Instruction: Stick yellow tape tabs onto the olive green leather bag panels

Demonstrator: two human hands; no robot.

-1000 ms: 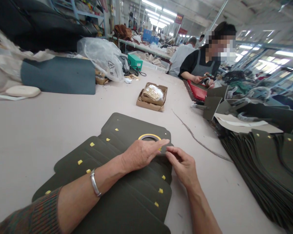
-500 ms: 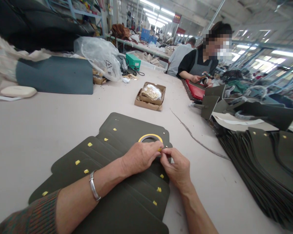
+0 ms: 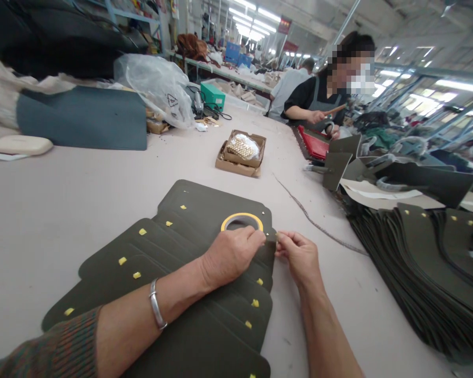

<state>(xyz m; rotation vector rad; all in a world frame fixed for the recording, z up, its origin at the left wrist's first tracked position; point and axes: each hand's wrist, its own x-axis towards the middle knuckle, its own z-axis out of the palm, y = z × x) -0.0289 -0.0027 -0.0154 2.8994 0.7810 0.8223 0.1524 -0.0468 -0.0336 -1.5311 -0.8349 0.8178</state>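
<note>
My left hand (image 3: 232,256) is closed around the near side of a roll of yellow tape (image 3: 242,217), held just above dark olive leather-like panels. Pinched at the fingertips of my right hand (image 3: 298,255) is a tiny yellowish bit, which looks like a torn piece of tape. That hand is at the right edge of the panels, a short gap from the left hand. The panels (image 3: 205,205) lie overlapped in a stepped stack, with several small yellow tape pieces (image 3: 142,231) stuck on them. Two small shiny studs (image 3: 264,213) show near the top panel's right edge.
A cardboard box (image 3: 242,152) of gold-coloured hardware sits beyond the panels. To the right lies a thick pile of olive strips (image 3: 418,262). A cord (image 3: 311,218) runs across the table. A co-worker (image 3: 319,100) holds a tool over a red piece. Blue-grey sheet (image 3: 82,118) lies left.
My right hand has pulled away to the right from the tape roll, so the hands are now apart. My left hand keeps the roll. The co-worker's tool has been raised.
</note>
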